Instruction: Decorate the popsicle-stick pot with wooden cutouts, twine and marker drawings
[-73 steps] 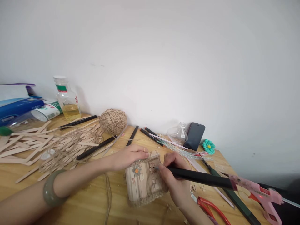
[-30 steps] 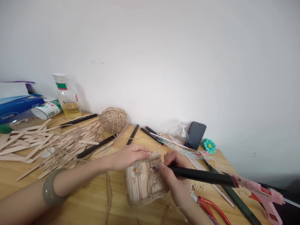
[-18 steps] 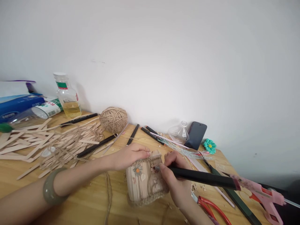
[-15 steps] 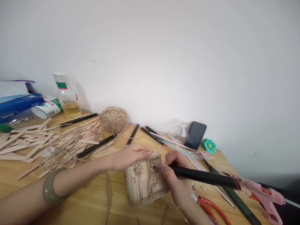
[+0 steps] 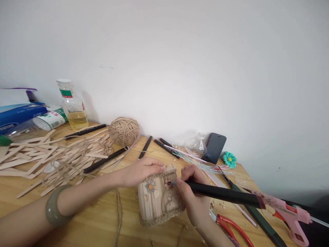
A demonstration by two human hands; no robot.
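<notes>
A small holder of wooden craft sticks [image 5: 148,206], trimmed with twine along its top and bottom, stands in front of me. Its face carries a grey flower with an orange centre [image 5: 150,186], a dark red-centred flower [image 5: 168,183] and a plain flower below that. My left hand [image 5: 144,170] grips the holder's upper edge, fingers over the rim. In my right hand [image 5: 194,195] is a black marker [image 5: 223,193], pinched near its tip. The tip touches or nearly touches the red-centred flower; which, I cannot tell.
Craft sticks [image 5: 33,156] and twine spread at left, beside a twine ball [image 5: 124,131] and a glass bottle [image 5: 73,106]. Several markers lie behind the holder. At right are a phone [image 5: 216,147], a teal flower [image 5: 229,160], red-handled pliers [image 5: 228,223] and a pink glue gun [image 5: 289,211].
Almost nothing differs. The view has shifted very slightly, while both hands keep their places on the holder and the marker stays at the same flower.
</notes>
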